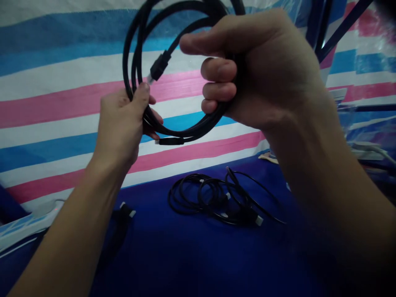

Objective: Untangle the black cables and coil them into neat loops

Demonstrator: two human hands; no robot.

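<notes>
A thick black cable point(136, 49) is wound into a coil and held up in front of me. My right hand point(262, 70) is closed around the coil's right side, fingers curled over the strands. My left hand point(123, 123) pinches the lower left of the coil with thumb on top. One black plug with a silver tip point(158, 67) hangs inside the loop. The cable's other end point(171, 141) sticks out below the coil.
On the dark blue surface point(173, 255) lies a tangle of thin black cables point(216, 198) with white connectors. Another dark cable with a plug point(126, 212) lies at lower left. A striped pink, blue and white tarp point(62, 103) hangs behind. Dark poles point(340, 29) stand at upper right.
</notes>
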